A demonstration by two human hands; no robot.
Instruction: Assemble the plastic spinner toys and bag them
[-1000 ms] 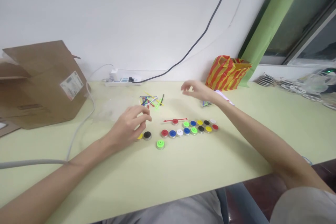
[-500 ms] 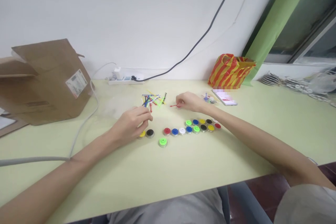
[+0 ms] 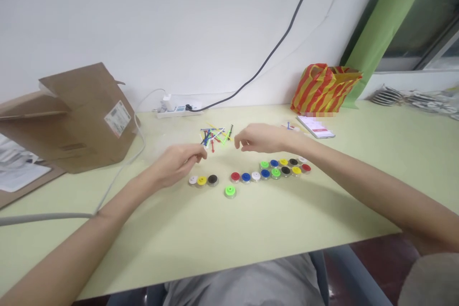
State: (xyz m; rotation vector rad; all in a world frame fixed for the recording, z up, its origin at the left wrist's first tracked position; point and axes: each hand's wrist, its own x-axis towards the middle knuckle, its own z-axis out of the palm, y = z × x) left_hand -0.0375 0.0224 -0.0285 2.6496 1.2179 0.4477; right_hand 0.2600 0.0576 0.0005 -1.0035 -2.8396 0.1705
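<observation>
The foremost red arrow (image 3: 213,147) pointed lengthwise nearward; whether left hand (image 3: 181,158) or right hand (image 3: 263,138) gripped anything, I couldn't tell.

Multicoloured sticks (image 3: 216,136) heaped loosely; discs (image 3: 256,176) mostly in rows.

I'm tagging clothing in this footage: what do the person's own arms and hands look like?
The left hand and right hand are ungloved, with no ring or watch visible. Both forearms are bare. A greyish sleeve shows on the right arm; none shows on the left.
</observation>
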